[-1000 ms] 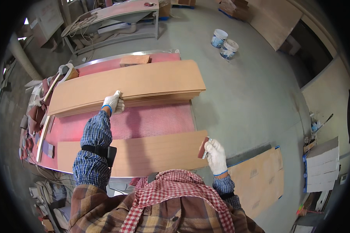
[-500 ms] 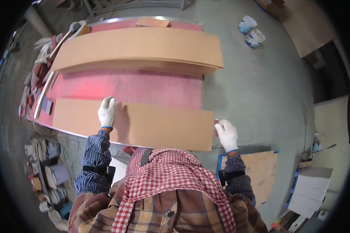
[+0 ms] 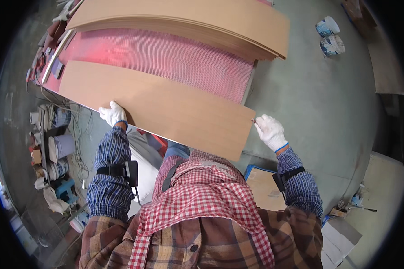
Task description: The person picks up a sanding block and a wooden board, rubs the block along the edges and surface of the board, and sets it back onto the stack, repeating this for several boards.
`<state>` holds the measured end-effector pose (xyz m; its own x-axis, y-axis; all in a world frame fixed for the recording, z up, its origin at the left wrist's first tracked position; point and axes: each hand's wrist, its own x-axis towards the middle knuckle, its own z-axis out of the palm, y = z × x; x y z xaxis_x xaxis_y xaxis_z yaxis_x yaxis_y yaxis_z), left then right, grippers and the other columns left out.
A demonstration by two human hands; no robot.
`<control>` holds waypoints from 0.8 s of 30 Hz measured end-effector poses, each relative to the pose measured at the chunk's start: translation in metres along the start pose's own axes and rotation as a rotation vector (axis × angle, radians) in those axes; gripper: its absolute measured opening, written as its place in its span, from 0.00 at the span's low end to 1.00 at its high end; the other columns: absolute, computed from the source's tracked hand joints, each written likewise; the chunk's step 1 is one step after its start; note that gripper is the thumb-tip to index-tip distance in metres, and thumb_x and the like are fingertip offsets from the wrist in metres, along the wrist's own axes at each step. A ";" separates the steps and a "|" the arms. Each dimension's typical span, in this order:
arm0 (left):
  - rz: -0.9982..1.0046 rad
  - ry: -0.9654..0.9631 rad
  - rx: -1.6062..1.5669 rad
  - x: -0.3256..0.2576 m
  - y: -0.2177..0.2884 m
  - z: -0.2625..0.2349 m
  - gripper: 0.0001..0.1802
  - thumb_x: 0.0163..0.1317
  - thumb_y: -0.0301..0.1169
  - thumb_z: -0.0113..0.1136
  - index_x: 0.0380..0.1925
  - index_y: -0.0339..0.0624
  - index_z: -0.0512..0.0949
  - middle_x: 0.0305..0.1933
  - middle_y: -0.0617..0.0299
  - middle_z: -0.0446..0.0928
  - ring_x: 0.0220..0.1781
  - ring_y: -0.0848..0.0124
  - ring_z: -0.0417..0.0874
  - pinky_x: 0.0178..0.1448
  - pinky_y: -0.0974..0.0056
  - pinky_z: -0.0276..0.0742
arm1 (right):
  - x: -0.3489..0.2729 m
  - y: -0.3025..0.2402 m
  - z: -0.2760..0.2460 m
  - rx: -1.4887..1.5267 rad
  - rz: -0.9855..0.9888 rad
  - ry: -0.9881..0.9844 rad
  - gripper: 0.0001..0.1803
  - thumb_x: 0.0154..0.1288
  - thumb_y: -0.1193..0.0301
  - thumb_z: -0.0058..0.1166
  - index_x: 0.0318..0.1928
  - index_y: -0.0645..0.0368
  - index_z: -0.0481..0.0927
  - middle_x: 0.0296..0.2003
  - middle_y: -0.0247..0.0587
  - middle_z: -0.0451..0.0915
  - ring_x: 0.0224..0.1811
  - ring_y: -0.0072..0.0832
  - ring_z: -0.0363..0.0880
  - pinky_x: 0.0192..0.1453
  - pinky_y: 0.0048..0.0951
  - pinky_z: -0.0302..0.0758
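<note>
A long tan board (image 3: 166,105) lies along the near side of the pink mesh-covered table, its right end jutting past the table. My left hand (image 3: 113,113), in a white knit glove, is closed on the board's near edge, left of the middle. At the right end, my gloved right hand (image 3: 270,131) pinches a small reddish-brown piece (image 3: 254,120) that looks like sandpaper. That piece sits against the board's short end edge, and most of it is hidden by my fingers.
A stack of similar boards (image 3: 188,20) rests at the table's far side. Pink mesh (image 3: 161,56) shows between. Two buckets (image 3: 330,36) stand on the floor to the right. Cluttered shelves (image 3: 54,148) are at the left, and cardboard (image 3: 265,188) lies by my right arm.
My left hand has gone from the board's far edge to its near edge. My right hand stays at the right end, with the reddish piece now mostly covered. The view has shifted and turned.
</note>
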<state>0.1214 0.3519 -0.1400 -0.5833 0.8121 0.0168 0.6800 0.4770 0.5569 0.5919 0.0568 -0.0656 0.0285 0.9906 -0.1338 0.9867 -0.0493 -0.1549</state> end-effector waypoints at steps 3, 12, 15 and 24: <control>-0.015 0.057 0.003 -0.003 0.000 0.003 0.41 0.65 0.48 0.54 0.68 0.30 0.55 0.70 0.32 0.56 0.69 0.42 0.63 0.71 0.49 0.62 | 0.005 0.003 -0.003 -0.004 -0.059 -0.041 0.07 0.63 0.66 0.54 0.35 0.55 0.76 0.31 0.44 0.76 0.35 0.43 0.79 0.35 0.43 0.77; 0.013 0.063 0.058 -0.022 0.012 -0.006 0.42 0.67 0.51 0.48 0.70 0.33 0.53 0.71 0.33 0.54 0.71 0.42 0.60 0.71 0.48 0.62 | 0.025 0.003 -0.010 -0.031 -0.202 -0.144 0.06 0.64 0.68 0.52 0.34 0.56 0.75 0.31 0.45 0.76 0.35 0.43 0.79 0.35 0.42 0.77; -0.005 0.063 0.080 -0.020 0.011 -0.004 0.43 0.67 0.52 0.47 0.71 0.32 0.52 0.73 0.33 0.51 0.73 0.42 0.56 0.72 0.48 0.59 | 0.040 -0.005 -0.008 -0.037 -0.221 -0.169 0.05 0.64 0.69 0.52 0.34 0.56 0.75 0.31 0.45 0.76 0.35 0.44 0.79 0.36 0.42 0.77; 0.040 0.113 0.041 -0.028 0.005 0.006 0.42 0.67 0.51 0.48 0.70 0.31 0.52 0.72 0.32 0.52 0.71 0.40 0.59 0.72 0.49 0.60 | 0.112 -0.062 0.000 0.039 -0.307 -0.134 0.05 0.63 0.68 0.53 0.34 0.56 0.75 0.31 0.45 0.77 0.35 0.44 0.79 0.36 0.44 0.77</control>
<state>0.1441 0.3336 -0.1422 -0.6003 0.7887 0.1327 0.7199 0.4605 0.5193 0.5339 0.1710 -0.0710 -0.2933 0.9345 -0.2018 0.9388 0.2417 -0.2454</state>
